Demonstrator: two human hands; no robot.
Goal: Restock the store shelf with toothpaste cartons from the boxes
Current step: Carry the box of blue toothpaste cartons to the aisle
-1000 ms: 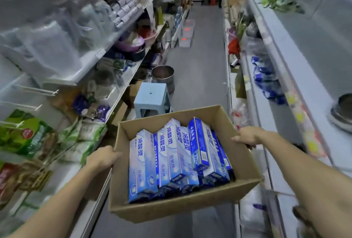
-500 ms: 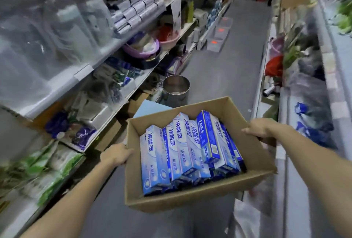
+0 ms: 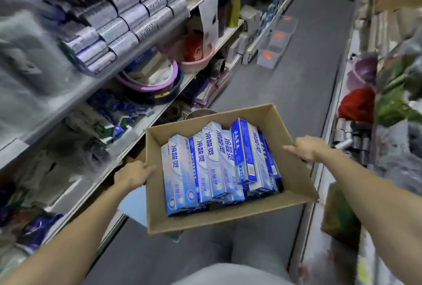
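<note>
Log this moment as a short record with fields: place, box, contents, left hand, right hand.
place: store aisle, stocked shelves on both sides, grey floor between them
box: open cardboard box, carried in the air in front of the person
contents: blue-and-white toothpaste cartons, packed side by side, leaning
left: left hand grips the box's left wall
right: right hand holds the box's right wall at the rim
progress: no carton in either hand

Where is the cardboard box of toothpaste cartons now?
In the head view the cardboard box is low centre, above the aisle floor, gripped by the left hand at its left wall and the right hand at its right wall.
</note>
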